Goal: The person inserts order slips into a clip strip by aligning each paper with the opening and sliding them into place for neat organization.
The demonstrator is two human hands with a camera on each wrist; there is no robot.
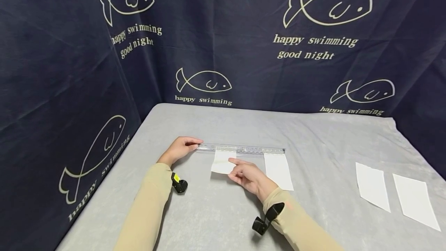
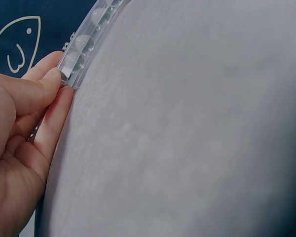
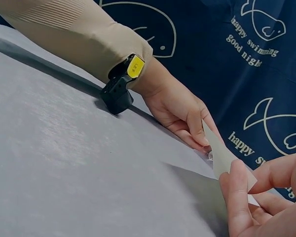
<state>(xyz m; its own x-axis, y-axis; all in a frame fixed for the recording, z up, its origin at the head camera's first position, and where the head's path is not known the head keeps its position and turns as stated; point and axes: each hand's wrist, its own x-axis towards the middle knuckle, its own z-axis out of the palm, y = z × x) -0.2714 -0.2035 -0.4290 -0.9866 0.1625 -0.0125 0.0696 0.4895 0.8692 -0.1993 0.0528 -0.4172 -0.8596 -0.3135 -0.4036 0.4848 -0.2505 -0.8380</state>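
the clear plastic strip [image 1: 249, 150] is out on the grey desk [image 1: 209, 212], ahead of us; we cannot tell whether it lies flat or is slightly lifted. taking the middle paper [image 1: 220, 162] as the centre of our dial, the strip passes at 12 o'clock and reaches out past 2. at about 9 o'clock our left hand [image 1: 179, 150] has its fingers pinching the strip's end. at 4 o'clock our right hand [image 1: 251, 178] pinches that paper between thumb and fingers; the right wrist view shows it tilted up, with a shadow below.

a second paper [image 1: 278, 171] meets the strip near 3 o'clock, while a third paper [image 1: 373, 187] and a fourth paper [image 1: 416, 200] lie well apart from it, just past 3.

the step in hand seems to be setting the middle paper's top edge along the strip. we would do well to steady the strip with a light left pinch, bring the paper square to it, and guide from its lower edge so that it doesn't buckle. a tug toward 6 o'clock could skew it or drag the second paper along.
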